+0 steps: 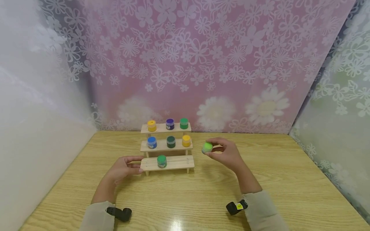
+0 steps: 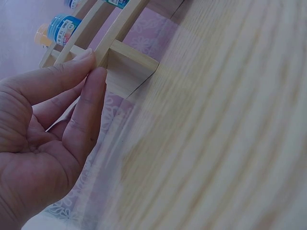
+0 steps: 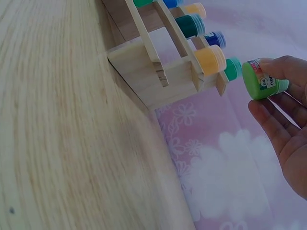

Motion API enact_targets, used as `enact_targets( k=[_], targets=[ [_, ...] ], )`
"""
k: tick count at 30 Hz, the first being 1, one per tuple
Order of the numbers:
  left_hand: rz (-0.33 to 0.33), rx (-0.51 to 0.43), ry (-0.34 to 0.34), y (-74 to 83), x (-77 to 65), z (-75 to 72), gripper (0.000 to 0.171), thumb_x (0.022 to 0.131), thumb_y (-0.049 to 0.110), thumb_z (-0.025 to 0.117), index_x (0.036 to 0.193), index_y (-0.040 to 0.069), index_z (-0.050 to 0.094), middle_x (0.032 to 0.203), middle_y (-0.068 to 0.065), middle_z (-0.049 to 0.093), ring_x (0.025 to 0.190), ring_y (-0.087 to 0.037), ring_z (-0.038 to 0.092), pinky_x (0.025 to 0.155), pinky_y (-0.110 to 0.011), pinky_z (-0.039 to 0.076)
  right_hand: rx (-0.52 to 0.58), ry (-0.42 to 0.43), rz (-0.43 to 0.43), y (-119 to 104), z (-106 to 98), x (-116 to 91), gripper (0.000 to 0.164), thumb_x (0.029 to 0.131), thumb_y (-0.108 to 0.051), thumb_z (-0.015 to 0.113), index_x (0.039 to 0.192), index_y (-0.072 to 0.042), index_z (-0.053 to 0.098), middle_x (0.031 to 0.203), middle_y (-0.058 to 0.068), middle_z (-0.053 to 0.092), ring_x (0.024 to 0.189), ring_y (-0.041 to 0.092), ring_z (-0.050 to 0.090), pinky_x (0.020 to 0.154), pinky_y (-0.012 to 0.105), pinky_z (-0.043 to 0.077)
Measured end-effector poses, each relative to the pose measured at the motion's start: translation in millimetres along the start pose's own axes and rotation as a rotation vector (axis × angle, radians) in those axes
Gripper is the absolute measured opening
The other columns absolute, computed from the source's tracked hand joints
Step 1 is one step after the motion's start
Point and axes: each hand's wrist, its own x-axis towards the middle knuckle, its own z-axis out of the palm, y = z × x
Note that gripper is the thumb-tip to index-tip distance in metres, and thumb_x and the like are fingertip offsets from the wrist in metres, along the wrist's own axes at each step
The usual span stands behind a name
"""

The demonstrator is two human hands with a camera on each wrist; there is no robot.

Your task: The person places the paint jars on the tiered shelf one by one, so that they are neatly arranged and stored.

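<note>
A light green paint jar (image 1: pixel 207 147) is pinched between the thumb and fingers of my right hand (image 1: pixel 226 153), in the air just right of the rack; the right wrist view shows the same paint jar (image 3: pixel 261 80) tilted, its label partly covered. My left hand (image 1: pixel 122 168) holds the left end of the lowest step of a three-step wooden rack (image 1: pixel 179 163). In the left wrist view, thumb and fingertips pinch that step's corner (image 2: pixel 101 53). On the lowest step stands one green paint jar (image 1: pixel 162 161), left of the middle.
On the middle step stand a blue jar (image 1: pixel 152 142), a dark green jar (image 1: pixel 171 141) and a yellow jar (image 1: pixel 186 141). The top step bears a yellow jar (image 1: pixel 151 126), a purple jar (image 1: pixel 170 124) and a green jar (image 1: pixel 184 123). A flowered curtain (image 1: pixel 202 64) hangs behind the wooden table (image 1: pixel 179 199).
</note>
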Motion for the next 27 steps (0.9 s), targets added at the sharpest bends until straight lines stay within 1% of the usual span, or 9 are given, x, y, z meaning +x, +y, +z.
enact_targets(
  k=[4,6,8,12,15,17,20,23,27],
  targets=[
    [0.000,0.003,0.003,-0.4,0.3,0.2,0.059,0.080,-0.002,0.078,0.134,-0.007,0.054,0.114,-0.016,0.065,0.096,-0.020,0.064,0.078,-0.030,0.056,0.007,-0.003,-0.018,18,6,2,0.042,0.080,0.007,0.076,0.121,0.004,0.064,0.116,0.018,0.062,0.102,0.036,0.061,0.082,0.039,0.056],
    [0.001,0.002,0.004,-1.0,0.6,0.1,0.059,0.080,-0.003,0.078,0.134,-0.007,0.054,0.115,-0.016,0.065,0.096,-0.020,0.064,0.078,-0.030,0.056,0.009,-0.011,-0.024,22,9,3,0.042,0.081,0.004,0.077,0.121,0.001,0.065,0.116,0.016,0.062,0.103,0.034,0.061,0.082,0.038,0.056],
    [0.002,0.002,0.004,-1.5,0.8,-0.2,0.059,0.080,-0.003,0.078,0.134,-0.006,0.054,0.116,-0.017,0.064,0.096,-0.020,0.064,0.078,-0.030,0.056,0.015,-0.021,-0.030,24,12,3,0.041,0.081,0.002,0.077,0.121,-0.001,0.066,0.116,0.013,0.062,0.103,0.031,0.061,0.082,0.036,0.056],
    [0.002,0.004,0.005,-1.7,1.3,-0.6,0.059,0.080,-0.003,0.078,0.134,-0.006,0.055,0.116,-0.018,0.064,0.096,-0.020,0.064,0.077,-0.030,0.056,0.022,-0.044,-0.052,25,20,4,0.040,0.081,-0.001,0.078,0.120,-0.003,0.067,0.117,0.011,0.063,0.101,0.028,0.063,0.082,0.038,0.056],
    [0.001,0.008,0.010,-0.8,1.3,-0.2,0.059,0.079,-0.002,0.078,0.134,-0.006,0.055,0.117,-0.017,0.064,0.095,-0.020,0.064,0.077,-0.030,0.056,0.017,-0.058,-0.069,26,26,5,0.040,0.082,-0.001,0.078,0.120,-0.002,0.067,0.116,0.011,0.063,0.100,0.029,0.063,0.082,0.039,0.056],
    [-0.001,0.009,0.015,0.0,1.2,0.1,0.059,0.079,-0.002,0.078,0.133,-0.006,0.055,0.117,-0.017,0.064,0.095,-0.020,0.064,0.077,-0.029,0.056,0.016,-0.066,-0.070,26,29,6,0.040,0.082,-0.001,0.078,0.120,-0.001,0.067,0.116,0.011,0.063,0.100,0.031,0.063,0.082,0.038,0.056],
    [-0.004,0.013,0.020,0.7,1.0,0.7,0.059,0.079,-0.002,0.078,0.133,-0.006,0.056,0.119,-0.016,0.063,0.095,-0.020,0.064,0.077,-0.029,0.056,0.020,-0.083,-0.056,26,35,8,0.041,0.082,0.000,0.077,0.121,0.001,0.066,0.116,0.011,0.063,0.100,0.034,0.062,0.082,0.035,0.056],
    [-0.006,0.017,0.021,0.6,0.9,1.0,0.059,0.079,-0.002,0.078,0.133,-0.006,0.056,0.120,-0.017,0.062,0.096,-0.020,0.064,0.077,-0.029,0.056,0.013,-0.102,-0.017,27,42,10,0.041,0.082,0.001,0.077,0.122,0.002,0.065,0.116,0.012,0.063,0.100,0.036,0.062,0.083,0.032,0.056],
    [-0.002,0.019,0.021,-0.1,0.7,0.7,0.059,0.079,-0.002,0.079,0.133,-0.006,0.056,0.120,-0.018,0.062,0.095,-0.020,0.064,0.077,-0.029,0.056,0.000,-0.124,0.032,30,51,12,0.042,0.082,0.006,0.075,0.123,0.004,0.064,0.117,0.017,0.063,0.101,0.039,0.061,0.084,0.037,0.055]
  ],
)
